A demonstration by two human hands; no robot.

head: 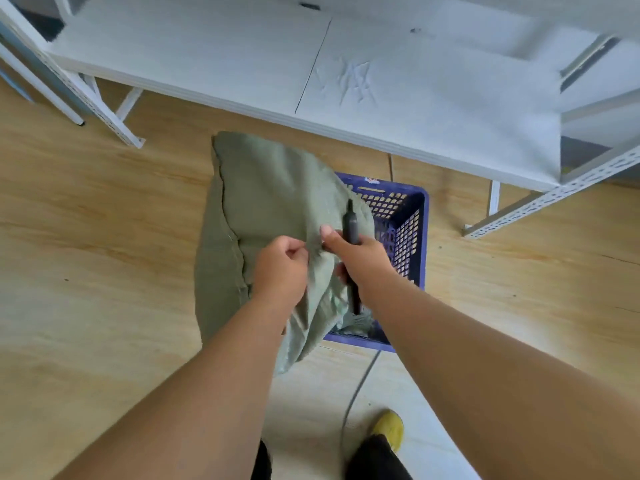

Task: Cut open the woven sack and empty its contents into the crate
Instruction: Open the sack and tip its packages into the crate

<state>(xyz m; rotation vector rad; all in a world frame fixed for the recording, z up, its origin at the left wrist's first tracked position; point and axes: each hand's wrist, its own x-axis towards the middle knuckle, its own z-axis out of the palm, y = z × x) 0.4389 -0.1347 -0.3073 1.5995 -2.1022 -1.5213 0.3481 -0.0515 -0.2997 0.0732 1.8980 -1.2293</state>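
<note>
A green woven sack [263, 202] lies on the floor, leaning over the left rim of a blue plastic crate [405, 230]. My left hand [280, 268] pinches a fold of the sack's fabric near its lower end. My right hand [360, 254] grips a dark, slim cutter [351, 223] with its tip pointing away from me, resting against the sack just right of the pinched fold. The sack covers most of the crate's inside, so the contents are hidden.
A white shelf board [381, 81] on slotted metal legs [554, 199] stands just beyond the crate. Wooden floor [86, 237] spreads to the left and right. A grey cable [356, 386] runs from the crate toward my yellow shoe [389, 427].
</note>
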